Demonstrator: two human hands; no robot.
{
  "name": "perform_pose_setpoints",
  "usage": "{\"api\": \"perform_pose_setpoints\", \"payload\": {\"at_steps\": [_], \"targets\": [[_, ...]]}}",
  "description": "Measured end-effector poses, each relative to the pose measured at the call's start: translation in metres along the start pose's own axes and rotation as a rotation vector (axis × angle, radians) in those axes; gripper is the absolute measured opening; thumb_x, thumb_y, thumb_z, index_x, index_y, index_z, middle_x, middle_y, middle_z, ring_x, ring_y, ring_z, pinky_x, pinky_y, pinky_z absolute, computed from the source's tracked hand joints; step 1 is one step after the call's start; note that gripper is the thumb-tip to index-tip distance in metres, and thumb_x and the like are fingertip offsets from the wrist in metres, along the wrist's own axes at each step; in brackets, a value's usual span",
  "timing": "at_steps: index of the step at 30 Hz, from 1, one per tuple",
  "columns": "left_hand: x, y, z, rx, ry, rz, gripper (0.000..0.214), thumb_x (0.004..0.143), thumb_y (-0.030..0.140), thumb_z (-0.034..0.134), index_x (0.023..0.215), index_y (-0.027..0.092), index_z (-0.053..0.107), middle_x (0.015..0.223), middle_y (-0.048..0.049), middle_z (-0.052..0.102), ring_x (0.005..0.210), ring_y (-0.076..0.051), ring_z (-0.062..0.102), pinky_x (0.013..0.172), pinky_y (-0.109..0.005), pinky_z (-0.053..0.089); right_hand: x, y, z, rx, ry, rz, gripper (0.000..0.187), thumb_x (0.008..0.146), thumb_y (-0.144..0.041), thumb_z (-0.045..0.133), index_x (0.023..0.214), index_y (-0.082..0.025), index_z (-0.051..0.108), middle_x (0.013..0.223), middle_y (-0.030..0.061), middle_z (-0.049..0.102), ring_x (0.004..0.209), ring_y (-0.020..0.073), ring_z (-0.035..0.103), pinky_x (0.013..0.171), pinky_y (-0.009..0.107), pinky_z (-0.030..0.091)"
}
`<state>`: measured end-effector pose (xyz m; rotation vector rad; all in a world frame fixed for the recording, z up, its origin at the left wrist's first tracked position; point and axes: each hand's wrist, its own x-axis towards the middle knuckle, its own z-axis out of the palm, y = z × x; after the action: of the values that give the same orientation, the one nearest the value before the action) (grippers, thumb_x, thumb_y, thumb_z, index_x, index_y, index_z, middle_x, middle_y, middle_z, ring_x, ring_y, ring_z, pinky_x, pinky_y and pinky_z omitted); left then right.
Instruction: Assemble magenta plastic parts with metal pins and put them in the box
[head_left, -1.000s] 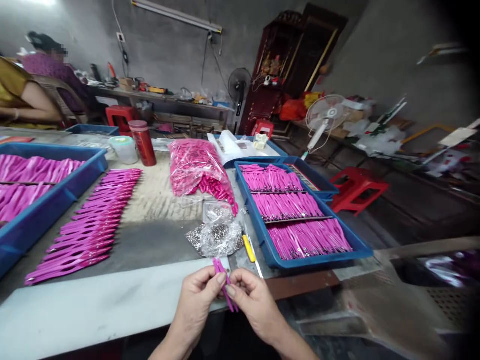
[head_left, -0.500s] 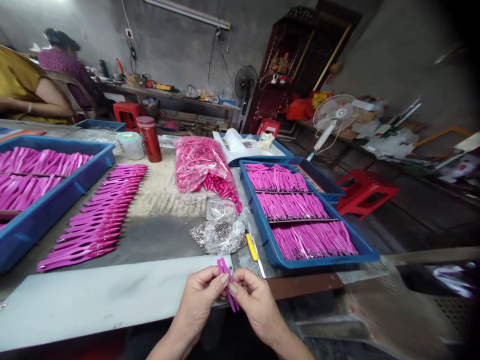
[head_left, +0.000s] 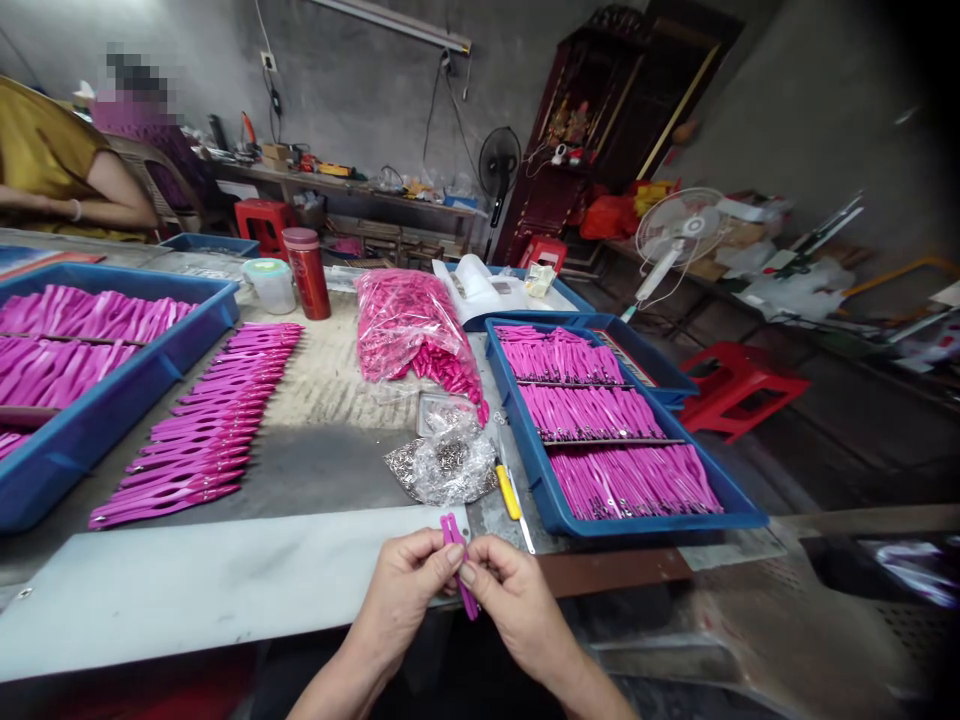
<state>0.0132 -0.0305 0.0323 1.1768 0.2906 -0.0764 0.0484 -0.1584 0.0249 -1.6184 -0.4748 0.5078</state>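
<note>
A pair of slim magenta plastic pieces with small holes at the top ends is held between my two hands, just past the table's front edge. My left hand pinches them from one side with thumb and fingers. From the other side, my right hand grips them lower down, its thumb close to the left thumb. The pieces lie almost side by side, their middle covered by my fingers. Beyond the hands sits a clear plastic bag of small metal parts. A yellow-handled tool lies to its right.
Blue trays of magenta pieces stand at left and right. A row of joined magenta pieces lies beside the left tray. Behind are a bag of pink parts and a red bottle. A white board lines the front edge.
The two magenta pieces have been brought closer together; their lower ends stood apart before and now nearly line up. The camera view has shifted slightly.
</note>
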Motion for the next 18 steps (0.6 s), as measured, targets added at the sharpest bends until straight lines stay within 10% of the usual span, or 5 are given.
{"api": "perform_pose_setpoints", "payload": {"at_steps": [18], "targets": [[0.0023, -0.0072, -0.0033, 0.041, -0.01, 0.003, 0.031, 0.062, 0.039, 0.066, 0.052, 0.011, 0.057, 0.051, 0.0015, 0.046, 0.05, -0.008, 0.04, 0.049, -0.02, 0.032, 0.0013, -0.0014, -0.0046, -0.068, -0.027, 0.029, 0.027, 0.079, -0.037, 0.052, 0.065, -0.014, 0.053, 0.057, -0.0018, 0.05, 0.054, 0.0091, 0.043, 0.051, 0.02, 0.034]]}}
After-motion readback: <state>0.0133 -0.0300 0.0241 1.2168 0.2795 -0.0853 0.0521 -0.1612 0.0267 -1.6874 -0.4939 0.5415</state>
